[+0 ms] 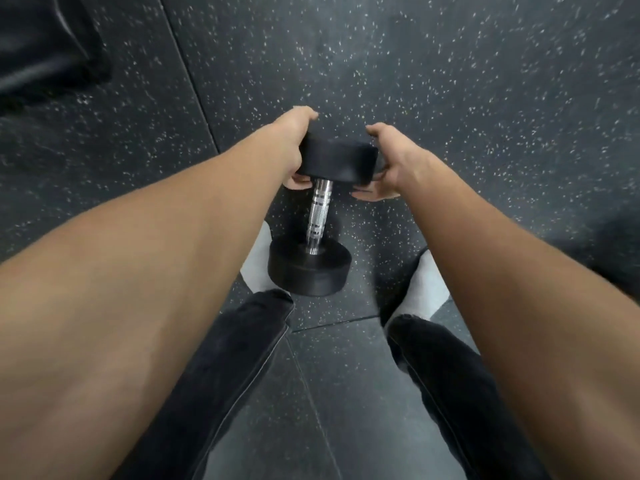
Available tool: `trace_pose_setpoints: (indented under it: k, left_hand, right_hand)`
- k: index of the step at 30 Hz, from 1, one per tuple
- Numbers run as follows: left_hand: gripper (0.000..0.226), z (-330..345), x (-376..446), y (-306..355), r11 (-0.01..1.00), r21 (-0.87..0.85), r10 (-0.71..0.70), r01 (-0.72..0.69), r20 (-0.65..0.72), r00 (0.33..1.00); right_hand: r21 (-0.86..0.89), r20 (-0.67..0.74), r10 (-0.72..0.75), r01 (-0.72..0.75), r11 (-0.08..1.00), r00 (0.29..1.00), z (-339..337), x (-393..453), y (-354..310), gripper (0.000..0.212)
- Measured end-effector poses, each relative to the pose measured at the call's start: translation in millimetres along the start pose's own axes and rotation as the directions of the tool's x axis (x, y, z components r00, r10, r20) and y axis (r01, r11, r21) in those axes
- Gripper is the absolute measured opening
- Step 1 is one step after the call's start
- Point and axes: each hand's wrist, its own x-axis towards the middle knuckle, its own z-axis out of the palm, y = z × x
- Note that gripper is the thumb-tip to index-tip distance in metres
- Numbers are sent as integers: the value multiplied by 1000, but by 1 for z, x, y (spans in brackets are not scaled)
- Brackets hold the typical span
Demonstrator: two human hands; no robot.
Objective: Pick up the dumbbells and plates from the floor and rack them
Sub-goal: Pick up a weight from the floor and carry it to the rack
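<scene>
A black dumbbell (313,216) with a ribbed chrome handle is between my feet, pointing away from me. Its near head (308,271) is close to the speckled rubber floor beside my left foot, and its far head (337,161) is raised. My left hand (294,147) grips the left side of the far head with fingers curled under it. My right hand (391,161) grips the right side of the same head. No rack or plates are in view.
Dark speckled rubber floor tiles (450,98) spread all round, with seams running past my feet. A black padded object (41,46) sits at the upper left. My legs in dark trousers and white socks (427,285) flank the dumbbell.
</scene>
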Motion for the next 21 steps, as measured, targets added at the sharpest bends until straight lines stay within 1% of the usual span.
trace_pose_setpoints:
  k: [2,4,7,9,12,14,17,18,19,21]
  left_hand:
    - [31,3,12,3,1000,-6,-30,29,-23,999]
    - [26,2,21,5,999,38,-31,32,-23,999]
    - [17,-5,26,6,996,87,-17,17,0,1000]
    - [14,-9,20,2,998,70,5,-6,15,1000]
    - [12,-14,5,-11,999,32,8,-10,42,999]
    - [16,-22,-12,-27,1000,3,-14,14,87,996]
    - [40,-35,-41,-57,998,-48,-30,39,173,984]
    - [46,-38,-53,-68,998,-49,-15,25,189,982]
    - [51,-40,-63,-78,998,-60,6,6,194,981]
    - [61,-44,-80,-95,991,-135,53,-24,217,975]
  right_hand:
    - [122,26,60,-62,991,998,5,10,0,42]
    - [146,54,74,-82,986,996,10,18,-1,36]
    - [165,65,75,-85,983,995,14,21,2,22]
    - [192,77,52,-66,979,996,14,14,7,16]
    - [242,95,35,-57,969,995,9,-5,22,13]
    - [294,141,35,-76,953,989,3,-23,40,18]
    - [368,202,0,-76,927,979,-3,-57,70,25]
    - [380,202,-26,-53,923,979,-3,-67,80,27]
    - [396,182,-49,-28,918,982,-3,-77,88,34]
    - [450,119,-91,28,893,989,-4,-91,105,54]
